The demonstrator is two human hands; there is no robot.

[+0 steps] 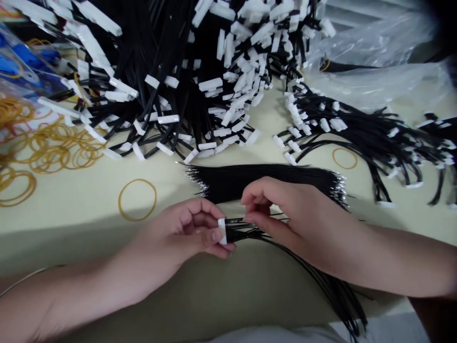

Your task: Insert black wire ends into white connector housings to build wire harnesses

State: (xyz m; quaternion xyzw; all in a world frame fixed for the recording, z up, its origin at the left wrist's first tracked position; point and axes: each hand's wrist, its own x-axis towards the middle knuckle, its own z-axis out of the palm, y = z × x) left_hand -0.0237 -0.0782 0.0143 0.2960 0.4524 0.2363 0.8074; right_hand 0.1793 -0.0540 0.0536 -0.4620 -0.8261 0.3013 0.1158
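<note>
As I check the head-camera feed from my desk, both of the person's hands work low and central over a cream tabletop (80,224). The left hand (185,233) is curled almost shut, its thumb and fingers pinching a white plastic wire connector (222,231), whose long axis runs roughly up and down in view. Black wires (250,232) leave the connector toward the right, then fan down and right across the table toward the bottom edge of my view. The connector sits at the left hand's fingertips, so that hand is nearer to it. The right hand (285,216) is also nearly closed, just beside the connector, with its fingertips (246,202) and thumb around the wires. It looks like a pinch, but I can't tell how many wires it has.

Just beyond the hands, a loose bundle of black crimped wires (262,183) lies with its long axis left to right, and the right hand overlaps its near side. Behind that, a big heap of black wire harnesses with white connectors (160,78) fills the top of the view, with a smaller heap (342,128) to the right. Loose rubber bands (53,145) lie at the left, one rubber band (120,200) sits by itself, and a clear plastic bag (374,57) lies top right.
</note>
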